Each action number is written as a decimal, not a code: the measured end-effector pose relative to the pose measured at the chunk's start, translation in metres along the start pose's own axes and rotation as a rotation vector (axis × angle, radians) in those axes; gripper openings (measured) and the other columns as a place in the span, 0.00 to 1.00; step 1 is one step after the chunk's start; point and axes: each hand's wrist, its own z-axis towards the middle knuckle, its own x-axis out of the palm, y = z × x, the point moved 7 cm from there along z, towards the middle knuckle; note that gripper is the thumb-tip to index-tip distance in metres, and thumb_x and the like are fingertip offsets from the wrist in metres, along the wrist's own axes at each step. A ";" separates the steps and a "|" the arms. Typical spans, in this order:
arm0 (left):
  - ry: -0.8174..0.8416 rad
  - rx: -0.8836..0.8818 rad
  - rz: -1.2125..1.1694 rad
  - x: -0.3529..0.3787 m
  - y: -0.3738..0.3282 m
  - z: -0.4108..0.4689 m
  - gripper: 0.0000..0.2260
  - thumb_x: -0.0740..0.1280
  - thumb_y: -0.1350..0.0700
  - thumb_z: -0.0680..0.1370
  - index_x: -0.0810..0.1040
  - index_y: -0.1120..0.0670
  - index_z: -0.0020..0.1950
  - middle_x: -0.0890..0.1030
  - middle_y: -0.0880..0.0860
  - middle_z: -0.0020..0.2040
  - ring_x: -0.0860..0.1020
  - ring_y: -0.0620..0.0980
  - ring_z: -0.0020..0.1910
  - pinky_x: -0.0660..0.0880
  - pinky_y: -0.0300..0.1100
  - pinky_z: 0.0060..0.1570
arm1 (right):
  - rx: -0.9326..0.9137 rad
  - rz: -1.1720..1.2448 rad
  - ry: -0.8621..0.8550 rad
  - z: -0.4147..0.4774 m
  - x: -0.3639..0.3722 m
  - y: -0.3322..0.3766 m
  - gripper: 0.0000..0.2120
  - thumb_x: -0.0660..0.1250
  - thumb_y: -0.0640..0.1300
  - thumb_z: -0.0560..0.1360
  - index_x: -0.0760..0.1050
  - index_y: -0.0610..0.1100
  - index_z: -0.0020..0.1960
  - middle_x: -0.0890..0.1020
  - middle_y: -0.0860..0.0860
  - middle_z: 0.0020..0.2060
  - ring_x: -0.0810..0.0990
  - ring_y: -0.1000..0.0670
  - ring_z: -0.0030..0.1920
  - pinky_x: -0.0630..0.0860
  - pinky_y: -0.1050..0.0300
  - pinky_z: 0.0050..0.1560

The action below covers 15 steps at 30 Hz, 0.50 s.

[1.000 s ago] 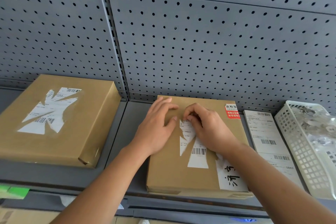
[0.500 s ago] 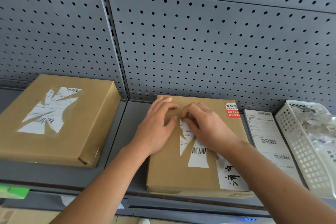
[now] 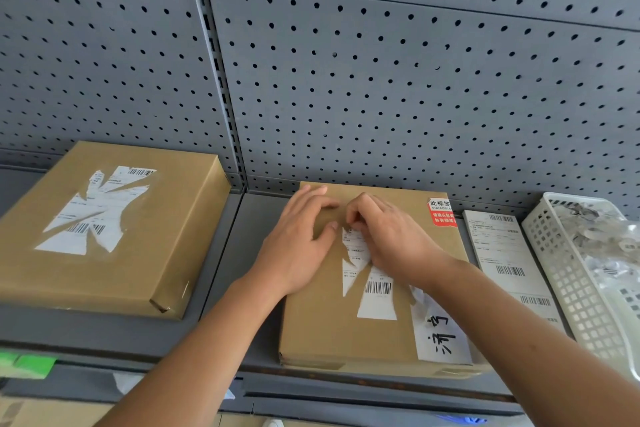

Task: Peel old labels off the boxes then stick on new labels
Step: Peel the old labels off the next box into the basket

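— At the near lip of the grey metal shelf, what is sitting closest?

— The middle cardboard box is lying flat there, matte brown card, carrying a white handwritten sticker on its near right corner. Just beyond that, the torn label is clinging on in jagged white shards, one of them showing a barcode.

— And the hands?

— The left hand is pressing on the lid with fingers straight and flat, steadying the box. The right hand is curling its fingers and nipping at the label's far edge.

— So peeling is the step in hand?

— I am judging so: the old label is only partly off and no new one is on. The next move is calling for a low, slow pull, since this thin paper seems to be tearing into slivers instead of lifting whole.

— What is lying to either side?

— To the left, a second box is wearing its own ragged label, probably awaiting its turn. To the right, a smooth sheet of printed labels is lying just beside the middle box, and a white latticed plastic basket is holding crumpled scraps.

— And farther back?

— A red sticker is sitting on the box's far right corner, and a grey perforated pegboard is rising behind.
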 end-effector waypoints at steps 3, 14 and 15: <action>-0.002 -0.001 -0.001 0.000 0.000 0.000 0.14 0.61 0.47 0.83 0.71 0.40 0.69 0.59 0.34 0.78 0.46 0.31 0.78 0.58 0.47 0.73 | 0.018 0.104 -0.072 -0.005 -0.007 -0.002 0.10 0.59 0.30 0.78 0.69 0.44 0.50 0.73 0.54 0.46 0.69 0.54 0.43 0.66 0.61 0.43; -0.003 0.000 -0.002 -0.001 -0.001 0.000 0.13 0.61 0.47 0.83 0.71 0.39 0.68 0.59 0.35 0.78 0.46 0.32 0.78 0.59 0.50 0.75 | -0.036 0.069 -0.121 -0.008 -0.007 0.004 0.06 0.65 0.34 0.76 0.74 0.44 0.49 0.76 0.55 0.45 0.74 0.50 0.46 0.72 0.54 0.48; -0.003 0.001 -0.003 -0.001 -0.001 0.000 0.13 0.61 0.47 0.83 0.71 0.39 0.68 0.59 0.34 0.78 0.46 0.32 0.78 0.59 0.50 0.75 | -0.029 0.061 -0.120 -0.008 -0.007 0.004 0.06 0.65 0.34 0.76 0.74 0.44 0.49 0.77 0.54 0.45 0.74 0.50 0.46 0.72 0.54 0.47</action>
